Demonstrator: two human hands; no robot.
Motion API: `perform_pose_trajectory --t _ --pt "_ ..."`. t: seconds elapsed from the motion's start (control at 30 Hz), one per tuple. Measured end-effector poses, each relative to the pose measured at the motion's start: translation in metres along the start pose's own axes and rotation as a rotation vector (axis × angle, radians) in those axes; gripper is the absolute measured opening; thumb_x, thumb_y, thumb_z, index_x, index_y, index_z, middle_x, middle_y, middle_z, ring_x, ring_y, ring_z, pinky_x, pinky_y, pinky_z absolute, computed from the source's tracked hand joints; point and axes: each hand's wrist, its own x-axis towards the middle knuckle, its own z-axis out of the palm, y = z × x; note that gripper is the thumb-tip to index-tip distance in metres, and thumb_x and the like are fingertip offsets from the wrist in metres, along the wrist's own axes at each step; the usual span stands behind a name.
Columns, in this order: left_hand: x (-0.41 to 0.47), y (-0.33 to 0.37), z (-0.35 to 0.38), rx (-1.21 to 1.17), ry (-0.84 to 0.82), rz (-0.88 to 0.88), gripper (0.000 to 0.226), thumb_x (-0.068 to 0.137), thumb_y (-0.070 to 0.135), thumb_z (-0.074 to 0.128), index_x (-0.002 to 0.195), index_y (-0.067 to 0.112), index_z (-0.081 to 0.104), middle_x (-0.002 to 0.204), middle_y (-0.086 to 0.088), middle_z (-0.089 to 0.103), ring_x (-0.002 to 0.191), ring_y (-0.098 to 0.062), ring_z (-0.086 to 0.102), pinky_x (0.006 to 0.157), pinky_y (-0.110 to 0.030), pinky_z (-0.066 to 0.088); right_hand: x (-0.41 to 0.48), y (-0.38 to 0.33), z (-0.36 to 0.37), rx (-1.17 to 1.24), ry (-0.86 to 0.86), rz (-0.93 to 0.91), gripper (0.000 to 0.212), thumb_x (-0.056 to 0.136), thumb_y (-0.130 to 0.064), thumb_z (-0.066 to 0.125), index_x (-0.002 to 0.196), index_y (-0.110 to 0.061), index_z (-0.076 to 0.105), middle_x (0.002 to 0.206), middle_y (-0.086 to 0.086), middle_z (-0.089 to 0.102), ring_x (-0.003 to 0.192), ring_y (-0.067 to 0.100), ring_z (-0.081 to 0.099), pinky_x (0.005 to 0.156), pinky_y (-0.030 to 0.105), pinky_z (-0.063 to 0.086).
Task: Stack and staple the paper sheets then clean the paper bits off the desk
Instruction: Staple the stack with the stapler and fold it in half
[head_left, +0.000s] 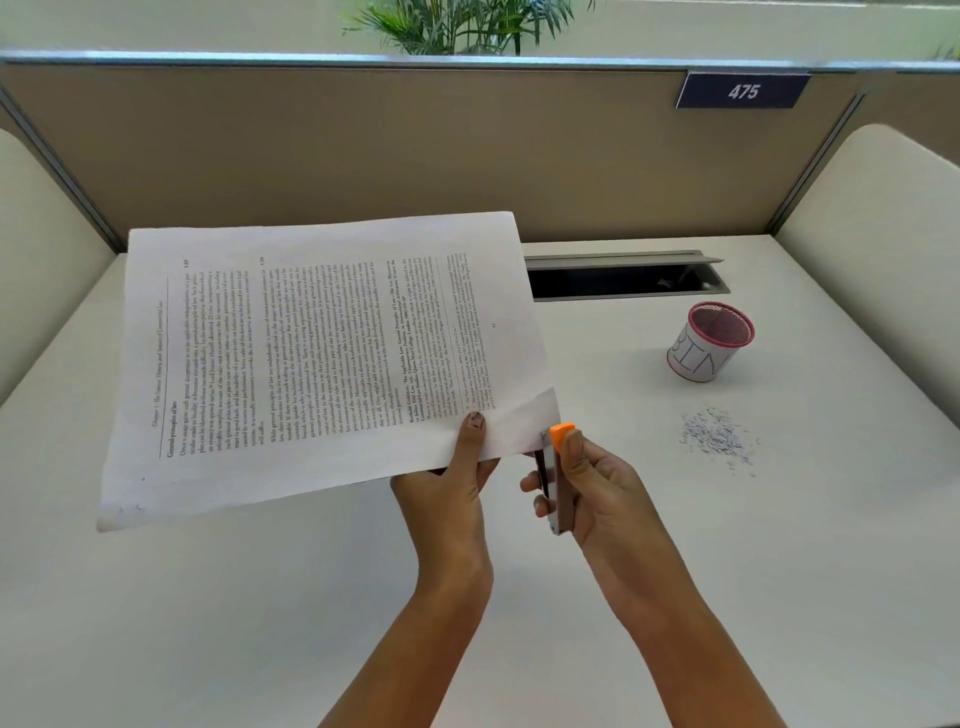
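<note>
Cubicle: beige partition (363, 156) stood behind white bench (260, 597). Paper sheets (322, 358) were held above bench, left of centre. Judged light, limp and easily creased, so best supported close to corner being stapled. Left grip (457, 483) pinched sheets at near edge, thumb on top. Stapler (556, 478) met sheets' near right corner, orange tip uppermost. Judged small and rigid, suited to whole-hand squeeze. Right grip (597, 488) was wrapped round stapler. Paper bits (719, 439) lay scattered on bench near mesh bin (709, 345). Judged featherweight, better swept than picked.
</note>
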Motion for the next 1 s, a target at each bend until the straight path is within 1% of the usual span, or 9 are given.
perform_pose_trajectory --t 0.1,0.17,0.3,0.43,0.6,0.7,0.77,0.83,1.0 --pt "0.0 0.001 0.0 0.005 -0.011 0.005 0.064 0.084 0.002 0.068 0.138 0.026 0.044 0.126 0.007 0.062 0.105 -0.007 0.066 0.072 -0.022 0.057 0.001 -0.005 -0.002 0.026 -0.027 0.044 0.06 0.074 -0.061 0.067 0.103 -0.008 0.067 0.093 0.005 0.069 0.071 0.018 0.057 0.057 0.025 0.046" --pt "0.001 0.001 0.0 0.007 -0.025 0.009 0.061 0.084 0.0 0.067 0.133 0.028 0.046 0.122 0.009 0.063 0.103 -0.006 0.067 0.07 -0.021 0.057 0.001 -0.008 -0.004 0.026 -0.05 0.075 0.055 0.078 -0.055 0.06 0.101 -0.006 0.066 0.092 0.004 0.069 0.066 0.016 0.055 0.054 0.025 0.043" --pt "0.001 0.002 0.0 0.01 -0.049 0.0 0.061 0.084 -0.001 0.066 0.133 0.029 0.046 0.119 0.011 0.064 0.103 -0.005 0.067 0.07 -0.022 0.057 0.007 -0.011 -0.012 -0.029 -0.106 0.099 0.078 0.06 -0.072 0.07 0.099 -0.005 0.068 0.091 0.004 0.068 0.062 0.015 0.053 0.051 0.027 0.035" --pt "0.002 0.002 0.0 0.003 -0.059 0.007 0.06 0.084 -0.002 0.066 0.133 0.027 0.047 0.122 0.007 0.064 0.106 -0.007 0.066 0.071 -0.023 0.057 0.009 -0.015 -0.016 -0.069 -0.111 0.098 0.078 0.057 -0.074 0.07 0.097 -0.007 0.069 0.087 0.002 0.068 0.059 0.013 0.053 0.047 0.023 0.035" --pt "0.004 0.002 -0.001 -0.004 -0.038 -0.007 0.064 0.083 0.0 0.068 0.138 0.025 0.045 0.127 0.005 0.063 0.108 -0.01 0.066 0.072 -0.024 0.058 0.012 -0.016 -0.026 -0.085 -0.075 0.073 0.073 0.063 -0.072 0.068 0.097 -0.008 0.071 0.087 0.009 0.062 0.062 0.017 0.049 0.053 0.03 0.032" --pt "0.003 0.001 0.0 -0.003 -0.042 -0.004 0.055 0.083 0.0 0.067 0.124 0.034 0.052 0.118 0.011 0.066 0.104 -0.007 0.067 0.071 -0.025 0.058 0.012 -0.015 -0.029 -0.078 -0.059 0.082 0.061 0.072 -0.068 0.062 0.094 -0.012 0.072 0.085 0.013 0.059 0.064 0.021 0.046 0.056 0.032 0.03" --pt "0.002 0.001 0.0 -0.009 -0.051 -0.009 0.05 0.083 -0.001 0.067 0.113 0.037 0.055 0.108 0.016 0.069 0.1 -0.006 0.068 0.07 -0.024 0.058 0.01 -0.015 -0.029 -0.067 -0.032 0.085 0.055 0.079 -0.064 0.058 0.095 -0.013 0.072 0.079 0.01 0.059 0.062 0.02 0.046 0.055 0.03 0.031" --pt "0.003 0.002 0.001 -0.017 -0.053 -0.018 0.048 0.083 -0.001 0.067 0.112 0.036 0.056 0.106 0.016 0.07 0.101 -0.007 0.068 0.071 -0.024 0.058 0.007 -0.016 -0.026 -0.072 0.033 0.076 0.053 0.082 -0.058 0.054 0.1 -0.01 0.07 0.075 0.005 0.061 0.059 0.017 0.048 0.05 0.023 0.034" --pt "0.003 0.004 0.0 -0.034 -0.06 -0.015 0.049 0.084 -0.003 0.066 0.107 0.04 0.057 0.109 0.014 0.07 0.104 -0.009 0.068 0.073 -0.027 0.059 0.007 -0.005 -0.027 -0.157 0.242 0.003 0.047 0.079 -0.049 0.056 0.103 -0.01 0.068 0.095 0.002 0.069 0.064 0.013 0.053 0.053 0.027 0.035"
